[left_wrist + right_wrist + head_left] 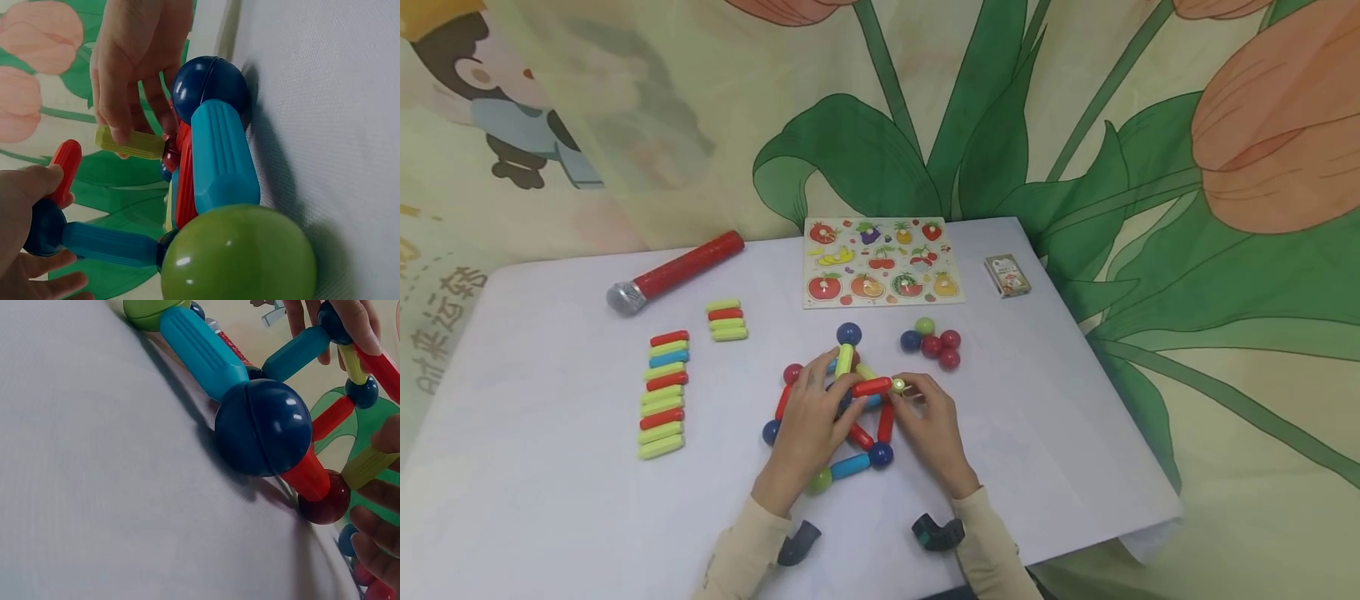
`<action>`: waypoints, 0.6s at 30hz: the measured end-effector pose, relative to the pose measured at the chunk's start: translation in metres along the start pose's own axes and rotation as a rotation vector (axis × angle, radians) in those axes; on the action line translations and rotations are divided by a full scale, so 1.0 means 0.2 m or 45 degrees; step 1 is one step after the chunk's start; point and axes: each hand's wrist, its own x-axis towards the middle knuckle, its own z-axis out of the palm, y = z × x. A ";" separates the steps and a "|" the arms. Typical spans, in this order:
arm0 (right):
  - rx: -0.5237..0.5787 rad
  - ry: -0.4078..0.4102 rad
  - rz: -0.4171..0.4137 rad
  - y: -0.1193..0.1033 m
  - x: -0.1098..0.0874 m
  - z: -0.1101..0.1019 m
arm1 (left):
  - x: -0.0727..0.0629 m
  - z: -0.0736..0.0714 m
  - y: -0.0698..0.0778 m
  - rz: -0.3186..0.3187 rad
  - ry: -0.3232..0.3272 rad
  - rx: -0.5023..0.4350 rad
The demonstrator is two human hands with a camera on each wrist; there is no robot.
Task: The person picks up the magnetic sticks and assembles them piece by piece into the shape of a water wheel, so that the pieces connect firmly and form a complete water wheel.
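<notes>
On the table, a frame of coloured rods and balls stands between the two hands. My left hand (808, 417) pinches a red rod (872, 387) that sticks out from a raised navy ball (47, 228). My right hand (936, 425) holds a yellow-green rod (369, 467) between thumb and fingers; its lower end meets a dark red ball (325, 499). In the head view this rod is seen end-on, beside the red rod's tip. A large green ball (237, 256), a blue rod (850, 466) and another navy ball (262, 428) form the near side. The left hand partly hides the frame.
Loose rods (662, 383) lie in a column at left, with a shorter stack (726, 326) near it. Several loose balls (931, 347) cluster at right. Farther back are a red microphone-like tube (692, 267), a fruit puzzle board (883, 263) and a small box (1007, 276).
</notes>
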 end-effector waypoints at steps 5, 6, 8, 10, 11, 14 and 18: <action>0.011 -0.015 0.013 0.01 0.00 0.00 | 0.00 0.00 -0.01 -0.015 -0.009 -0.064; 0.014 -0.018 0.017 0.01 0.01 0.00 | -0.01 0.00 -0.01 -0.016 -0.010 -0.077; 0.016 -0.025 0.027 0.02 0.01 0.01 | -0.01 -0.01 -0.02 -0.018 -0.011 -0.097; 0.016 -0.029 0.035 0.02 0.01 0.01 | -0.01 -0.01 -0.02 -0.015 -0.008 -0.116; 0.015 -0.032 0.039 0.02 0.01 0.01 | -0.01 -0.01 -0.02 -0.013 -0.009 -0.122; 0.005 -0.041 0.050 0.02 0.01 0.00 | -0.01 -0.01 -0.02 -0.009 -0.007 -0.143; -0.009 -0.049 0.061 0.01 0.02 0.00 | -0.01 -0.01 -0.03 -0.006 0.011 -0.166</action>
